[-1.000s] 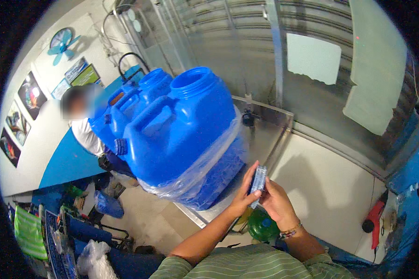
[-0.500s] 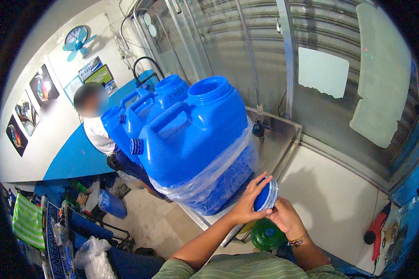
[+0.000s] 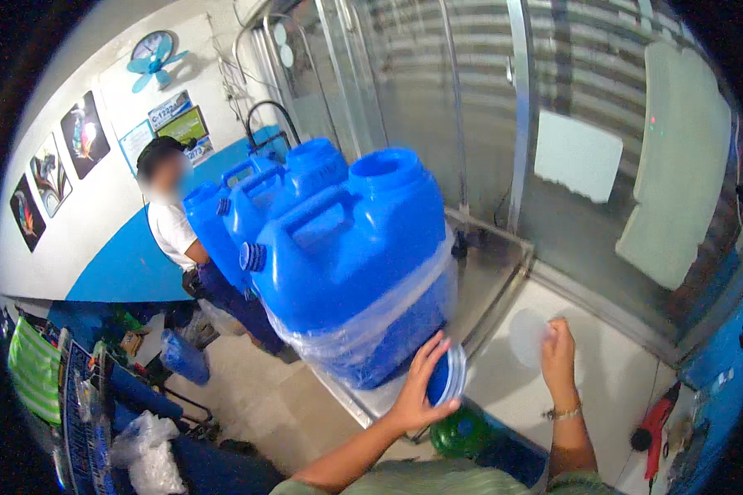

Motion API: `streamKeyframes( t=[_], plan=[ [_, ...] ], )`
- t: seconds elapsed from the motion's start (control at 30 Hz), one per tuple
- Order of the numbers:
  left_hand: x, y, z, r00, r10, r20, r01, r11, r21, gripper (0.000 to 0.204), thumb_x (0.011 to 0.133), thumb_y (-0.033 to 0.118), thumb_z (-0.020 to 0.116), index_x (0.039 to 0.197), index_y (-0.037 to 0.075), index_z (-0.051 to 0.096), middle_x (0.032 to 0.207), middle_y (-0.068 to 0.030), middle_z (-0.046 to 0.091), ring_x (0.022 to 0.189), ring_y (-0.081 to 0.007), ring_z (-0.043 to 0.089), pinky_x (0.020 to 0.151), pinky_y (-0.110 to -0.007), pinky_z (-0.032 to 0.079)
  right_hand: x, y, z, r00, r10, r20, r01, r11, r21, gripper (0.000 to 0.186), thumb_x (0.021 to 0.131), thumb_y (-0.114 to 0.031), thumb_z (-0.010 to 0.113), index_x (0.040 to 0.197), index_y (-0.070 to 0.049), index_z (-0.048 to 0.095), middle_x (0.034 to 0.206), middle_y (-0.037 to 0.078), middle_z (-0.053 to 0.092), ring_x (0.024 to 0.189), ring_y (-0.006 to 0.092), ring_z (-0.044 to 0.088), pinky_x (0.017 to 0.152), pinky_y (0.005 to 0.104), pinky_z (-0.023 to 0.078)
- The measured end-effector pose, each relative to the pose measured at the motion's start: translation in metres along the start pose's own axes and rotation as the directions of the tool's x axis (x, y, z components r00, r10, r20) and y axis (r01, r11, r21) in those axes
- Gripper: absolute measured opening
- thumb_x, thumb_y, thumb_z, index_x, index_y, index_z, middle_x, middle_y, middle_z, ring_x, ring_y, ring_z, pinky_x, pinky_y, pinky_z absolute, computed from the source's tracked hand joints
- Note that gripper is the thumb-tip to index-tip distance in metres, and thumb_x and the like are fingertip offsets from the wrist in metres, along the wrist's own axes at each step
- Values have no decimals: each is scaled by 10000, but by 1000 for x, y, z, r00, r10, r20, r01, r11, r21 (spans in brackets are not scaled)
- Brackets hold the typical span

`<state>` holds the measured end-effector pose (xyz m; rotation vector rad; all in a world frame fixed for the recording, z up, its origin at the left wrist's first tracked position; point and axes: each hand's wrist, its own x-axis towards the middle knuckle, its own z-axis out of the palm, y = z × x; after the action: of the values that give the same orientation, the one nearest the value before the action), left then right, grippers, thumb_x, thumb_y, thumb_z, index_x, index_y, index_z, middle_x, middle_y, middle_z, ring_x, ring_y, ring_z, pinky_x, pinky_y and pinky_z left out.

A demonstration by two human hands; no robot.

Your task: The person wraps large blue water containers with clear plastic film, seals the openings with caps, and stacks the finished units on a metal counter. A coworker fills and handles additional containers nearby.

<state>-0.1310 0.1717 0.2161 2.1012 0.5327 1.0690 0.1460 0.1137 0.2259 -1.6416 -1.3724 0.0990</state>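
Observation:
My left hand [image 3: 425, 379] grips a blue ridged cap [image 3: 452, 375] by its edge, fingers curled round it. Up and to the right, my right hand [image 3: 560, 338] pinches a thin translucent round disc [image 3: 527, 338], blurred by motion. Just beyond my left hand stands a large blue jerrycan [image 3: 338, 272], its wide mouth uncapped, a smaller cap on its side spout and clear plastic wrapped round its lower part. Further blue jerrycans [image 3: 309, 165] stand behind it on a steel tray [image 3: 495, 272].
A person [image 3: 173, 231] in a white top stands left of the jerrycans. A green round bottle [image 3: 458, 437] lies below my hands. A red heat gun [image 3: 659, 445] is at the right. A glass door [image 3: 578, 239] backs the tray; a cluttered rack [image 3: 74, 404] fills the lower left.
My hands have drawn apart: the left moved down and left with the cap, the right rose rightward with the translucent disc, which now shows separately from the cap.

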Motion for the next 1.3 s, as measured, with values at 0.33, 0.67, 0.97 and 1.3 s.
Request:
streamKeyframes(
  t=[0.33, 0.67, 0.97, 1.3],
  plan=[
    [-42, 43, -49, 956, 63, -287, -117, 977, -175, 1026, 733, 564, 655, 1490, 100, 139, 1514, -227, 154, 1412, -343, 141, 1135, -434, 123, 84, -83, -7, 961, -271, -54, 276, 950, 147, 244, 969, -259, 509, 936, -18, 516, 807, 75, 578, 719, 177, 531, 674, 313, 445],
    [-79, 57, -153, 724, -133, -677, -552, 477, -684, 962, 746, 685, 587, 1475, 196, 193, 1396, -210, 390, 1237, -409, 442, 972, -644, 380, 170, -170, 45, 782, -461, 419, 134, 781, 610, 324, 927, -243, 568, 1184, -46, 597, 1048, 84, 654, 976, 141, 585, 889, 299, 454],
    [-79, -86, -180, 886, -289, -363, -429, -212, -878, 596, 878, 556, 520, 1260, 100, 496, 1005, -84, 584, 916, -231, 558, 795, -382, 466, 151, -278, 125, 518, -394, 759, -410, 664, 625, 406, 932, -386, 552, 1097, -21, 622, 1054, 67, 650, 935, 139, 606, 820, 314, 492],
    [-86, -262, -190, 814, -541, -211, 246, 650, -719, 650, 931, 563, 415, 1342, 59, 405, 1241, -77, 520, 1097, -241, 513, 955, -367, 416, 150, -303, 150, 619, -163, 768, -669, 402, 625, 337, 993, -372, 422, 907, -107, 612, 867, 56, 634, 736, 137, 573, 717, 347, 501]
  ],
)
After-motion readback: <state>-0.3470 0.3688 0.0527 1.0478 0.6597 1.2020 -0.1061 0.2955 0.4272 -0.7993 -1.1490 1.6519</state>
